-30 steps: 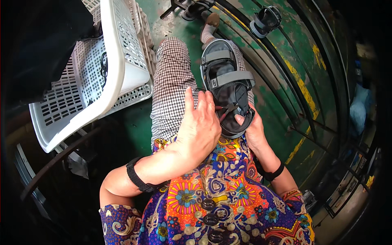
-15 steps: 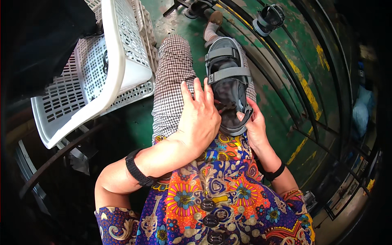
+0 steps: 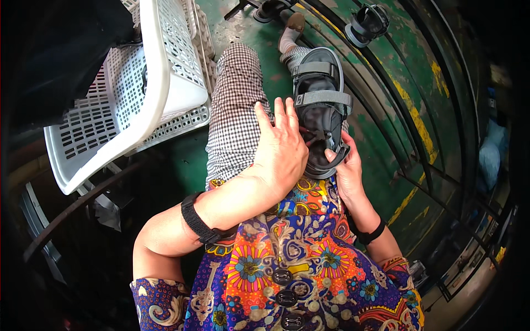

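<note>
A black and grey sandal (image 3: 319, 117) rests on my right thigh, its toe pointing away from me. Two grey straps (image 3: 323, 99) cross its front part, and a dark strap loops round the heel. My right hand (image 3: 349, 165) pinches this heel strap at its right side, thumb inside and fingers outside. Along the sandal's left edge lies my left hand (image 3: 281, 146), back upward and fingers stretched out. Its thumb is mostly hidden by the hand and the sandal.
White plastic baskets (image 3: 149, 105) stand at the left, with a dark item inside. Black metal rails (image 3: 397, 121) curve along the right, and another sandal (image 3: 369, 25) sits on them at the far right. Another dark shoe (image 3: 270, 10) is at the top.
The sandal has shifted slightly right with both hands and turned a little, its toe swinging right. My right hand keeps its pinch on the heel strap.
</note>
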`<state>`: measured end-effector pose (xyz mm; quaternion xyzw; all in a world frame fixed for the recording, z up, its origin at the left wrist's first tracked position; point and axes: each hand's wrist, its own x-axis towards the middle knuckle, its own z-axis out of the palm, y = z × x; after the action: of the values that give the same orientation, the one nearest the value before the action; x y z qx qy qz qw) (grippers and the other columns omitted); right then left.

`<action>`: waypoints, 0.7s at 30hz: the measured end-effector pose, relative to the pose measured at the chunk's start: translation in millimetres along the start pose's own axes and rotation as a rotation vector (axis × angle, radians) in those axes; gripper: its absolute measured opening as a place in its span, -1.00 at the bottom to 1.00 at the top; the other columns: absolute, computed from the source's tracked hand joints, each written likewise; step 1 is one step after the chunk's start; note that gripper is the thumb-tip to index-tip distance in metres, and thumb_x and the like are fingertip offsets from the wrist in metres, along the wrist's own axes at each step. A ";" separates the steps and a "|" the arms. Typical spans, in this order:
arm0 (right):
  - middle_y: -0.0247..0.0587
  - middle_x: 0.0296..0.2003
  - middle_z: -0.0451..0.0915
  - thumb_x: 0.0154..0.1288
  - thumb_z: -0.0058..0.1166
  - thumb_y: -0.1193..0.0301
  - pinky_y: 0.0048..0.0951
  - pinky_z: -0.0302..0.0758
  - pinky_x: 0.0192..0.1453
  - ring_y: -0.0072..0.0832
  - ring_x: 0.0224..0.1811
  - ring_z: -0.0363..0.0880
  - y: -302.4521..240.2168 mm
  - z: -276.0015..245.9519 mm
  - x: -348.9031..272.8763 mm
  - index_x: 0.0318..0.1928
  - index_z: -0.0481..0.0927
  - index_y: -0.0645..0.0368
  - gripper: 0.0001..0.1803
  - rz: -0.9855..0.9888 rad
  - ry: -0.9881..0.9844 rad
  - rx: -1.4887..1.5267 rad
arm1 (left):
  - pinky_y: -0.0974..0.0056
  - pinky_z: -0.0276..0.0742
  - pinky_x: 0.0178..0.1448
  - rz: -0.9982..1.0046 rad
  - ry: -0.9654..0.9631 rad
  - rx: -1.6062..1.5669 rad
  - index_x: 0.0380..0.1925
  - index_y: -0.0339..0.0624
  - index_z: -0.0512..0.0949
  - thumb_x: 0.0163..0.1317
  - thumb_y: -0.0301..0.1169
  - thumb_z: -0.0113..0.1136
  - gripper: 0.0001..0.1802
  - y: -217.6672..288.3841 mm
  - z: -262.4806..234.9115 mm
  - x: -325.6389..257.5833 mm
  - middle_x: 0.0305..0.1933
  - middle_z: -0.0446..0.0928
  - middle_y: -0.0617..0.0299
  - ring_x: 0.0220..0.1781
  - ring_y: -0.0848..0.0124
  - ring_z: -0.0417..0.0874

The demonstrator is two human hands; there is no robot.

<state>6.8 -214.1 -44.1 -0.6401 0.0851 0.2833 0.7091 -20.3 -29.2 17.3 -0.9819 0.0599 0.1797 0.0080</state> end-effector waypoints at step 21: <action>-0.26 -0.02 0.55 0.13 0.30 0.48 -0.52 0.43 0.15 -0.56 0.01 0.52 11.9 -14.0 0.7 0.26 0.29 0.32 -0.30 0.131 -0.031 0.018 | 0.29 0.52 -0.39 0.362 0.094 -0.073 -0.55 -0.13 0.63 0.02 -0.35 0.13 -0.85 -17.6 2.7 4.4 -0.42 0.50 0.13 -0.38 0.30 0.61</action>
<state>4.6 -227.1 -57.0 -0.6224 0.1185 0.3381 0.6959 -15.0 -12.1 13.1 -0.9620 0.2291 0.1343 -0.0631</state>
